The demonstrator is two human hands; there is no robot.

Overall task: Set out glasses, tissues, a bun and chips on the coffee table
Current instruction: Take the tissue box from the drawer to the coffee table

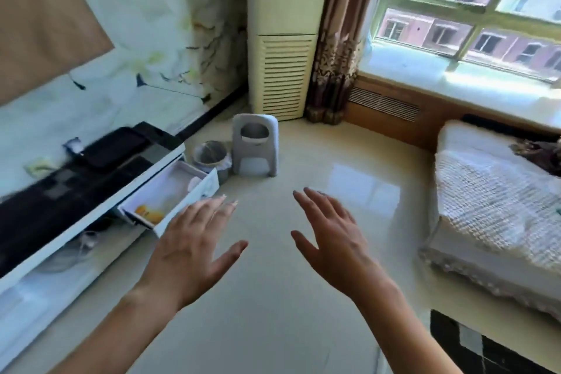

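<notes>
The single head view looks forward and down from standing height across the floor toward the room's corner, where the tall air conditioner stands, far beyond both outstretched arms.

I saw white drawer holding orange packet; black cabinet top; cream floor; grey stool; brown patterned curtain; green window frame.

My left grip hides the open drawer's near corner, and its orange contents blur unreadably.
</notes>
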